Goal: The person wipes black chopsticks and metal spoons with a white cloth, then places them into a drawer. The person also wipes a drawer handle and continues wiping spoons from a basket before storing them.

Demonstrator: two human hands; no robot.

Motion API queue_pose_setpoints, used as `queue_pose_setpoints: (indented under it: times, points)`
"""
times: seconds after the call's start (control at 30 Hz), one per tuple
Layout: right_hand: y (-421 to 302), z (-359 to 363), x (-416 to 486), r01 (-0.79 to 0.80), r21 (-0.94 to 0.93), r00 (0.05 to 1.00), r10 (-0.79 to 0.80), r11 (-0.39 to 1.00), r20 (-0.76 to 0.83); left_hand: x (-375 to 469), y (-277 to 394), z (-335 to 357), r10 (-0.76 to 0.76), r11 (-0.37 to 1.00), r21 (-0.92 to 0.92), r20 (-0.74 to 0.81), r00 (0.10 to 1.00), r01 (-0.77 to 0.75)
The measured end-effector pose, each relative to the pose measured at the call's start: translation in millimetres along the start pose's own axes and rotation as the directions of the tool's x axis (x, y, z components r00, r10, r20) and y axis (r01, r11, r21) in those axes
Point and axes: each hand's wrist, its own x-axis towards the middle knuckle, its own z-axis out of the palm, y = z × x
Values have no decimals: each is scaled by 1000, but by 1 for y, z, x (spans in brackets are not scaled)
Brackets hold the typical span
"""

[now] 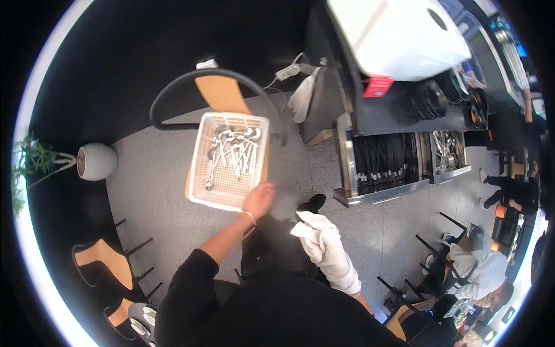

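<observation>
A white perforated plastic basket [204, 162] rests on a wooden-seated chair [222, 93] with a curved black frame. Loose metal cutlery [236, 149], spoons among it, lies jumbled inside. My left hand [259, 201] is at the basket's near right corner; motion blur hides whether it touches the rim and how the fingers are set. A white cloth [327, 253] covers my right hand and much of the forearm, so those fingers are hidden. To the right, one pulled-out drawer [386, 197] holds dark, slender utensils [381, 158], and another drawer [453, 173] holds metal cutlery [447, 149].
Above the drawers, a dark counter [381, 117] carries a large white container [407, 39] and stacked black bowls [427, 99]. A white cloth [302, 97] hangs at its side, near a power strip [288, 72]. A potted plant [96, 162] stands left. Seated people [477, 269] are at right.
</observation>
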Motion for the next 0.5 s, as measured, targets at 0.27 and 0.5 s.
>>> queue_pose_setpoints:
  times: [0.27, 0.5]
  points:
    - [-22, 128, 67, 120, -304, 950, -20, 945, 313, -3, -184, -83, -360, 924, 106, -81, 929, 367]
    - [3, 189, 84, 36, -496, 966, 97, 868, 240, 93, -222, -25, -129, 922, 383, 154, 980, 61]
